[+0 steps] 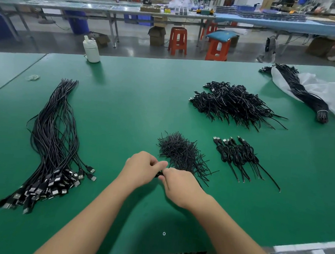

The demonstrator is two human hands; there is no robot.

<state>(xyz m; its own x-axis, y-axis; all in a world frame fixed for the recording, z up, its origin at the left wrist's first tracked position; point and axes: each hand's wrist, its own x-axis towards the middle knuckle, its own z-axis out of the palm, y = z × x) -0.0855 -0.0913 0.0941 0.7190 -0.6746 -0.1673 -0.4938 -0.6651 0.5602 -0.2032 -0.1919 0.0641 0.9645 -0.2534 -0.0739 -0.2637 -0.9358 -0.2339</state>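
Both hands meet above the near centre of the green counter [125,105]. The left hand [141,169] and right hand [181,185] have their fingers curled and pinch a small black wire [159,174] between them. The wire is mostly hidden by the fingertips, so whether it is a tie or a cable cannot be told. Just beyond the hands lies a pile of short black ties [180,152]. To its right is a row of coiled cables [239,154] laid side by side, and farther back a larger heap of coiled cables [234,103]. A long sheaf of loose USB cables [53,140] lies at the left, plugs towards the near edge. A white bottle [91,50] stands at the far edge.
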